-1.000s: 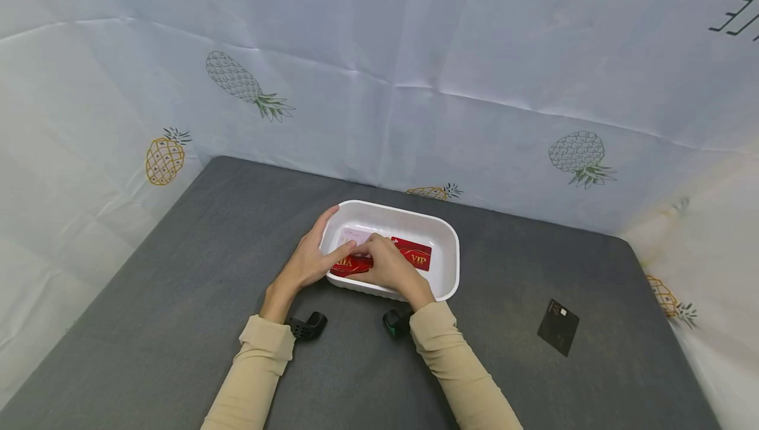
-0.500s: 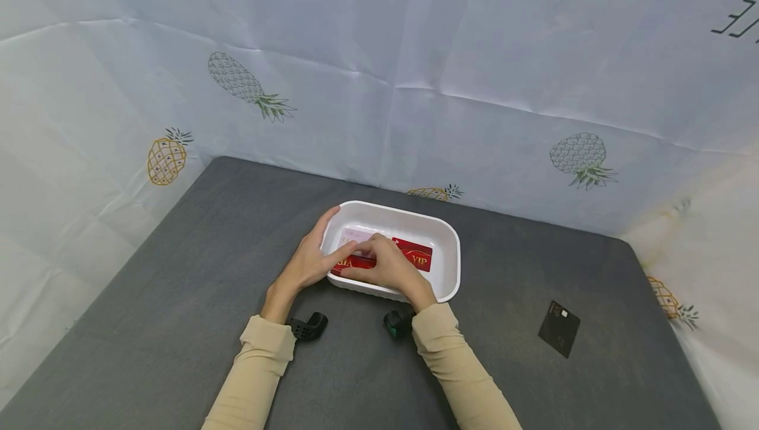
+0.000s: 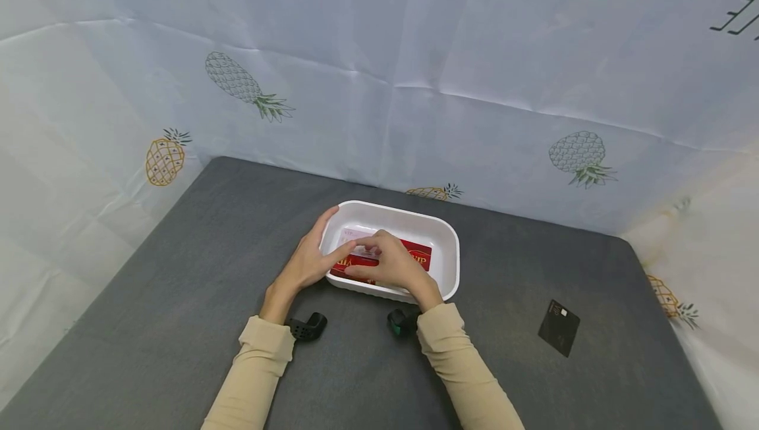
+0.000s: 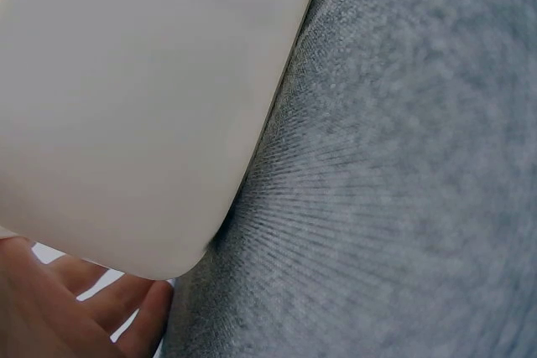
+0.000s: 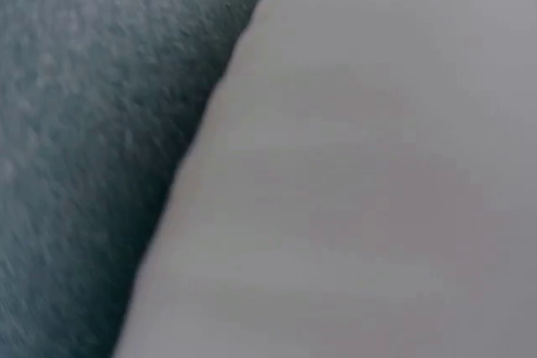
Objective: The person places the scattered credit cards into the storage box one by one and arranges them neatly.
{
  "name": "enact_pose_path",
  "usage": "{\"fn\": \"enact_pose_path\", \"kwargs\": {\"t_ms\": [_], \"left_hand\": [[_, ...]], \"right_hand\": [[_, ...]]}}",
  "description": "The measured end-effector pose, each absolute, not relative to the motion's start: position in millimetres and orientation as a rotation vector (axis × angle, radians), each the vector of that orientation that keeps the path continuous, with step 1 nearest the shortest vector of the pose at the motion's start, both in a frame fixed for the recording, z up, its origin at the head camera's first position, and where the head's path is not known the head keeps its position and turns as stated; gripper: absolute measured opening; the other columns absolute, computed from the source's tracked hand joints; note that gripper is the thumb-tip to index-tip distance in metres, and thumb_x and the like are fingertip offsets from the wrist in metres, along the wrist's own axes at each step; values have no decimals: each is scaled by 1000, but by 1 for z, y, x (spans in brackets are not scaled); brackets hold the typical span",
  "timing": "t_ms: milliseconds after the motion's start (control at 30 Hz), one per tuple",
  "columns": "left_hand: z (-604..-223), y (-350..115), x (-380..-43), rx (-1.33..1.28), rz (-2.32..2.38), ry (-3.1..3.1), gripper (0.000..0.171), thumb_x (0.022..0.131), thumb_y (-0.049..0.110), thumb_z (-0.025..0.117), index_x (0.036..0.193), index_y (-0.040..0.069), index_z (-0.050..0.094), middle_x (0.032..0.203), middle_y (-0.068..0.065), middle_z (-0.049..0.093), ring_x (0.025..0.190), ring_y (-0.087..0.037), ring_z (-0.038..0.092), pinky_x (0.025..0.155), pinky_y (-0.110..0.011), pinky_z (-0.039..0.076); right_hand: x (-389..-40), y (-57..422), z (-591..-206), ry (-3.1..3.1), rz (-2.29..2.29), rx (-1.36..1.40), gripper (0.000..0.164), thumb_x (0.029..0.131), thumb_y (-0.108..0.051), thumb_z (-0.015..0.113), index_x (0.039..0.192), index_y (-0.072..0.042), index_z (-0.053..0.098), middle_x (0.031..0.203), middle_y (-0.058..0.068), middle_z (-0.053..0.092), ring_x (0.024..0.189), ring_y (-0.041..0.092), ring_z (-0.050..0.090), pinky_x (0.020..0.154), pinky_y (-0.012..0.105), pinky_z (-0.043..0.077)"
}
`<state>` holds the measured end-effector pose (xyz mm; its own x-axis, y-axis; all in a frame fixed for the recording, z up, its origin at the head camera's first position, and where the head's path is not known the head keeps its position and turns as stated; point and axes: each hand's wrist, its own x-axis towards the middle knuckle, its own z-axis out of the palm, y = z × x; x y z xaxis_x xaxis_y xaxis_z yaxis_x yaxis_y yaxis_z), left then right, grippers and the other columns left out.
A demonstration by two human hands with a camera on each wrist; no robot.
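A white plastic basin (image 3: pixel 446 275) stands on the grey table. Three cards show in it: a red VIP card (image 3: pixel 358 261) near the front left, a pale pink card (image 3: pixel 353 235) behind it, and another red VIP card (image 3: pixel 423 253) to the right, partly covered. My left hand (image 3: pixel 308 259) grips the basin's left end, thumb over the rim and fingers along the outer wall. In the left wrist view, those fingers (image 4: pixel 117 303) lie beside the basin's corner. Inside the basin, my right hand (image 3: pixel 394 267) hovers over the cards, its thumb and fingertips apart with nothing visible between them.
On the table (image 3: pixel 196 298) at the right lies a black card (image 3: pixel 559 328) with a chip. A pale cloth (image 3: pixel 379 107) with pineapple prints hangs behind the table and at both sides. The basin's outer wall (image 5: pixel 352 173) fills most of the right wrist view.
My right hand has shifted slightly right, uncovering more of the left red card and covering more of the right one. The left hand and the basin stay in place.
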<state>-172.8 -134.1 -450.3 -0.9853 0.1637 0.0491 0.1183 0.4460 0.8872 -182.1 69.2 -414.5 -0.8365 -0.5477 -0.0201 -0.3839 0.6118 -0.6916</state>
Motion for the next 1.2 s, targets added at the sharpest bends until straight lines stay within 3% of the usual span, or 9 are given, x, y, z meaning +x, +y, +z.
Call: {"fn": "enact_pose_path", "kwargs": {"t_ms": [500, 1200], "left_hand": [[-451, -134, -173, 254, 1616, 2619, 84, 93, 43, 67, 162, 23, 24, 153, -16, 48, 127, -36, 55, 106, -64, 44], [-450, -132, -173, 212, 1614, 2613, 86, 91, 43, 68, 162, 22, 24, 146, -16, 53, 123, -35, 56, 106, -60, 46]], "right_hand": [[-185, 92, -404, 2642, -1067, -776, 58, 83, -27, 87, 133, -3, 68, 122, 20, 69, 110, 34, 63, 96, 51, 54], [-176, 130, -392, 2660, -1108, -693, 59, 85, -22, 84, 136, 0, 64, 123, 21, 63, 111, 36, 59, 94, 53, 55]]}}
